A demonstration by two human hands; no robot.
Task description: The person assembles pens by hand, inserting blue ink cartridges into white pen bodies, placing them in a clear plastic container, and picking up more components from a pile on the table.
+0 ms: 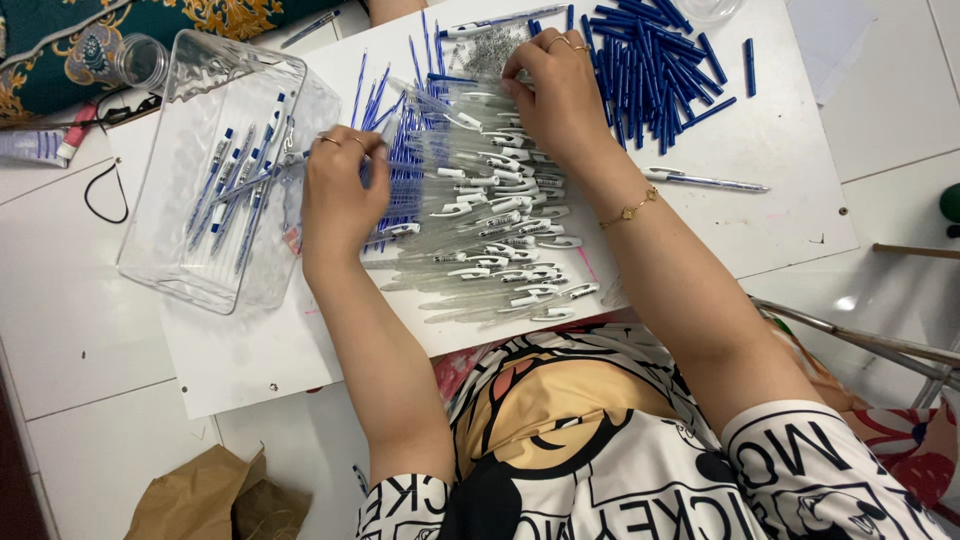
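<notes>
Both hands point(340, 200) point(560, 95) rest on clear pen barrels point(490, 235) mid-board.

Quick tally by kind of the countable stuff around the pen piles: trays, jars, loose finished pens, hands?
Clear plastic tray: 1
Glass jar: 1
Finished pen lying alone at right: 1
Hands on the clear barrel pile: 2, left hand and right hand
Total: 5
The blue parts and barrels are too many to count.

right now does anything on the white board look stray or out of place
One clear-barrelled pen with a white clip lies alone right of the right hand, apart from the fanned clear barrels. One loose blue cap sits beside the cap heap.
</notes>
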